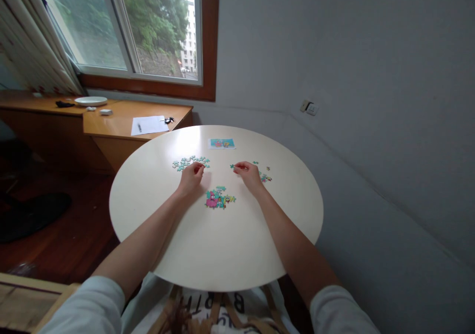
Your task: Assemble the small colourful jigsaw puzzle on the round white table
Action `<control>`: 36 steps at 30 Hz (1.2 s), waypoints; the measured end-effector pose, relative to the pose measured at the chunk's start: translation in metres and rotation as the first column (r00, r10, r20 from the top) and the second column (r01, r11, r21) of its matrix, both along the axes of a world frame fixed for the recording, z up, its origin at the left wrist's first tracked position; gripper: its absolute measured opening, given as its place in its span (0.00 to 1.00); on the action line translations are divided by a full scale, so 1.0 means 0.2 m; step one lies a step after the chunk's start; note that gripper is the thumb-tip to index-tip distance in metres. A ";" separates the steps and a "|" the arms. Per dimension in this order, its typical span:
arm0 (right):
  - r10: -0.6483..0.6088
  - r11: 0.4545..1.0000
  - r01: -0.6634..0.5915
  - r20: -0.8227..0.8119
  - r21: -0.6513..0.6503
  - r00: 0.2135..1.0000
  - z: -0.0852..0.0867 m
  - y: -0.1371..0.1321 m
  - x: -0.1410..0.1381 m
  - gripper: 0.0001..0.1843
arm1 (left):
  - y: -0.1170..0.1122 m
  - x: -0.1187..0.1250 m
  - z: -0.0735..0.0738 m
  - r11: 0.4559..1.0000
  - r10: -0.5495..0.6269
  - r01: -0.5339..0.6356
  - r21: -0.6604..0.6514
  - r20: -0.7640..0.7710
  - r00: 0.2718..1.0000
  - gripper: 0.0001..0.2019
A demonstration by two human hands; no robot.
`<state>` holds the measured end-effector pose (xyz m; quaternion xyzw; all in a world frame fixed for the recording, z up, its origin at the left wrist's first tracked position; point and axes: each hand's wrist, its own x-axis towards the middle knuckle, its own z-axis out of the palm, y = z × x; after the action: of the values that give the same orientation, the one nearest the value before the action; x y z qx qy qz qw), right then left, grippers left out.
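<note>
My right hand (249, 173) pinches a small teal jigsaw puzzle piece (232, 166) between thumb and fingertips, just above the round table. At the right edge of a loose pile of teal puzzle pieces (183, 164), my left hand (193, 174) has its fingers pressed together. A teal bit shows by those fingertips, but whether it is held or lies on the table I cannot tell. Between and nearer than both hands lies a partly joined puzzle (218, 199) with pink, yellow and teal parts. Several multicoloured puzzle pieces (264, 177) lie beside my right hand, partly hidden by it.
A picture card (221, 143) lies at the far side of the white round table (222, 245). Behind it to the left, a wooden desk (122, 110) bears a paper sheet (148, 125), keys (169, 120) and a white plate (91, 101). A wall stands close on the right.
</note>
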<state>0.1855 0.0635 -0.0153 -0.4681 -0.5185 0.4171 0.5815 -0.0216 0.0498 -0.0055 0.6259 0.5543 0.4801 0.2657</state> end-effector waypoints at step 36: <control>0.279 0.957 -0.279 -0.011 -0.080 0.960 0.01 -0.11 -0.11 0.14 | -0.07 0.08 -0.02 0.966 -0.251 0.256 -0.046 0.086 0.964 0.13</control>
<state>0.1643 0.0418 -0.0141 -0.4137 -0.5621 0.5154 0.4972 -0.0051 0.0364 -0.0094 0.6643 0.4719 0.4507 0.3644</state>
